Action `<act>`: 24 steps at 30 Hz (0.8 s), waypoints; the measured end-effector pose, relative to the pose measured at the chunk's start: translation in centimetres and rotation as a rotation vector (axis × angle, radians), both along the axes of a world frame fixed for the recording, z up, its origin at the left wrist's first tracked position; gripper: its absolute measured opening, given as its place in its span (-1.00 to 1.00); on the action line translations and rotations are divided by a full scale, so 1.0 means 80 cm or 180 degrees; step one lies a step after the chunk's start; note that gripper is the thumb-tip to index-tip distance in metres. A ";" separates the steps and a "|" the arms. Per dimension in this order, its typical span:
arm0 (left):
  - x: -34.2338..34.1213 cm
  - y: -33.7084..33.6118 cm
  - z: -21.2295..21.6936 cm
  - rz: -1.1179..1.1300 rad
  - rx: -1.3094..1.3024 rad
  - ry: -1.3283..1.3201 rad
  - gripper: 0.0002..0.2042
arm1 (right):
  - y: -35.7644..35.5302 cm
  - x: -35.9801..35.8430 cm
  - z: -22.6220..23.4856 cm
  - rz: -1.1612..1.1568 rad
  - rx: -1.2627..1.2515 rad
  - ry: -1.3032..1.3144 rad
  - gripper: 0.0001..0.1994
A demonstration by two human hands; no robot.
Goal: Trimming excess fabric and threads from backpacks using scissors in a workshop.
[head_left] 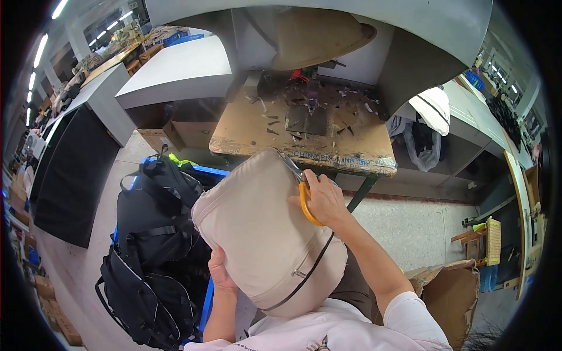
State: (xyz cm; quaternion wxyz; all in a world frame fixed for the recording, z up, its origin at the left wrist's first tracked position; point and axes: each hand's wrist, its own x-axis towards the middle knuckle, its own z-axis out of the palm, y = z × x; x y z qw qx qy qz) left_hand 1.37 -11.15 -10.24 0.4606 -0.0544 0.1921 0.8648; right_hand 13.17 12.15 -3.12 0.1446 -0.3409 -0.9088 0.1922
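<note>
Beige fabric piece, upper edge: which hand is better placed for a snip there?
Likely the right hand: it holds the orange-handled scissors, blades pointing to the upper edge of the beige fabric piece. The left hand is down at its lower left edge, no tool visible.

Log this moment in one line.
Left hand: holds beige zippered fabric bag | Right hand: holds orange-handled metal scissors at beige bag's upper edge | Nearby: black fabric bags

A pale speckled floor [404, 231] runs beneath a worn brown worktop [237, 127]. A white table [181, 65] stands to its left, another pale table [479, 120] to its right. Strip lights [41, 51] glow at upper left, near a pillar [74, 34].
</note>
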 end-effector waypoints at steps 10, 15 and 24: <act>0.000 -0.002 0.002 0.0057 -0.0166 0.0083 -0.51 | 0.000 -0.012 -0.020 0.0078 0.0402 0.0059 -0.49; 0.000 -0.001 0.004 0.0045 -0.0109 0.0058 -0.53 | 0.005 -0.016 -0.034 0.0062 0.0682 0.0231 -0.59; -0.003 -0.004 -0.004 0.0086 -0.0120 -0.0005 -0.54 | -0.013 0.009 -0.056 -0.0442 0.0393 0.0930 -0.50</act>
